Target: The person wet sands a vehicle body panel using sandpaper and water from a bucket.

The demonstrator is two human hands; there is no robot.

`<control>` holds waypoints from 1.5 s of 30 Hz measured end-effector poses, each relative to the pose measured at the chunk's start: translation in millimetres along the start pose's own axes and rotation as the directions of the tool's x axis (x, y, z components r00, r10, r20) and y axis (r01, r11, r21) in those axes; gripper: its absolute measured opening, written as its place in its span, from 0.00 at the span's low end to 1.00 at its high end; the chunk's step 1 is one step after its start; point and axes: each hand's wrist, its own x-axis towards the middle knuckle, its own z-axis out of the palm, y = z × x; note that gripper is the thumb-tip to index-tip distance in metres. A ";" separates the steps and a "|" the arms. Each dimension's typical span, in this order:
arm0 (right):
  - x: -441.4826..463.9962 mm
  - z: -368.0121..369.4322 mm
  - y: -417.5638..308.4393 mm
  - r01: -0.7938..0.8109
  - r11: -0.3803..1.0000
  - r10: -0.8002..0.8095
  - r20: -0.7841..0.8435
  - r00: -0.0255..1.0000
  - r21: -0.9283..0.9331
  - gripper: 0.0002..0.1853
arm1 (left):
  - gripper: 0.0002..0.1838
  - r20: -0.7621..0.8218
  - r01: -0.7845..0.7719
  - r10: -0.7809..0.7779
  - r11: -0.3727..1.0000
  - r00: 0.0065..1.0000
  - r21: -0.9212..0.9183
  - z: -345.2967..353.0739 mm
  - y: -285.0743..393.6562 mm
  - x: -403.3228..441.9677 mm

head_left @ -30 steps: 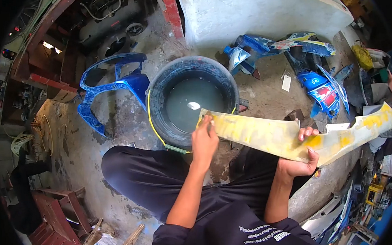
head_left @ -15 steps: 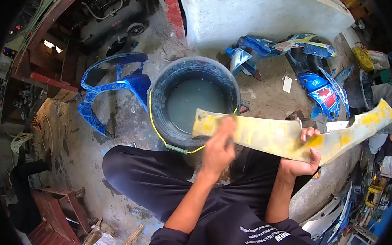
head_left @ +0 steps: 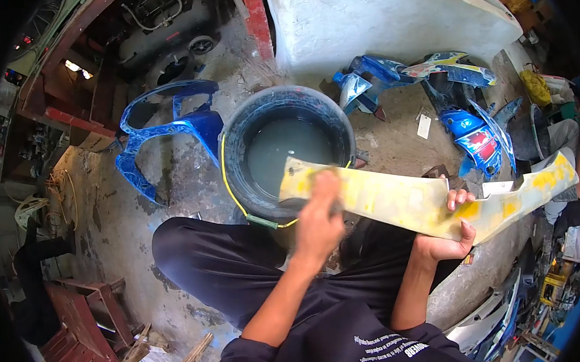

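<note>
The left hand [head_left: 319, 222] is blurred, its fingers laid on the face of a long, yellow-blotched fairing panel [head_left: 398, 204]; whether they are closed on anything cannot be told. The right hand [head_left: 443, 235] grips the panel, thumb near the lower edge and fingertips curled over the stepped upper edge.

Just left of the left fingers, the panel's squared end juts over the near rim of a black bucket [head_left: 237, 151], so that edge stands free above grey water [head_left: 281, 142]. The bucket's yellow handle [head_left: 229, 185] hangs to the left of those fingers, near the dark-trousered left knee [head_left: 188, 250].

To the right of the right fingers, the panel's notched stretch runs out to a tapered tip beside clutter [head_left: 565, 230] along the right side. Beyond those fingertips, concrete floor [head_left: 397, 144] opens between the bucket and blue fairings [head_left: 470, 133]. A blue fairing frame [head_left: 200, 130] lies well beyond the left fingers, left of the bucket.
</note>
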 end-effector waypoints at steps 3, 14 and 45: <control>1.5 0.9 -1.7 0.012 1.000 -0.012 0.000 1.000 -0.005 0.25 | 0.22 0.064 -0.102 0.107 0.991 0.992 -0.084 -3.8 11.2 -6.7; 1.8 -0.1 -2.1 0.003 0.999 -0.002 -0.020 1.000 0.054 0.25 | 0.22 -0.068 0.024 -0.020 0.998 0.998 0.058 -17.1 -3.3 4.8; 0.5 4.0 1.1 -0.017 0.996 0.016 0.013 1.000 0.086 0.24 | 0.21 -0.051 0.086 -0.083 0.995 0.995 0.056 -9.6 -3.7 0.8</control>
